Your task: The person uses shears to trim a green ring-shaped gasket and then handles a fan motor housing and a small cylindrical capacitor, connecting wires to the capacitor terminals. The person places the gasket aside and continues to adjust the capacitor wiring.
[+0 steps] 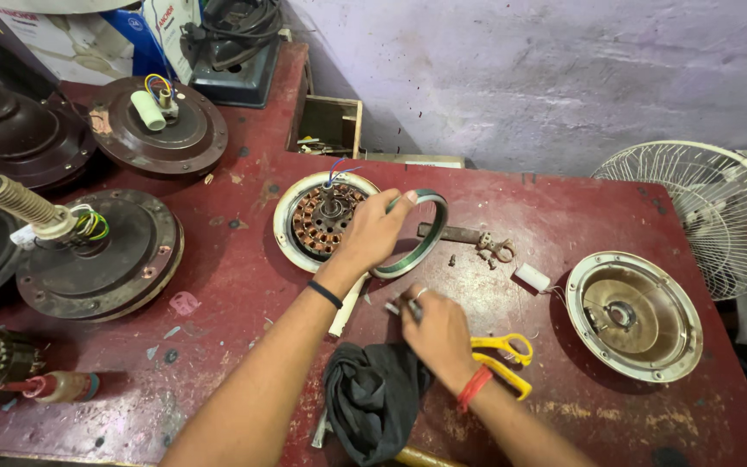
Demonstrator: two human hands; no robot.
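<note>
My left hand [375, 227] reaches across the dark red workbench [235, 285] and grips a green and white ring [425, 238] that leans against an open fan motor with copper windings [320, 220]. My right hand [436, 329] rests lower on the bench, fingers pinched around a small dark metal part [404, 308]. Directly under that wrist lie yellow-handled scissors [505, 355]. A dark cloth [373, 393] is bunched just left of my right forearm.
A round metal motor cover [635, 316] lies at the right, a white capacitor [533, 277] and loose hardware [494, 249] near it. Several brown fan motors [101, 255] crowd the left side. A table fan cage [706, 212] stands at the right edge, a wooden box [328, 125] behind.
</note>
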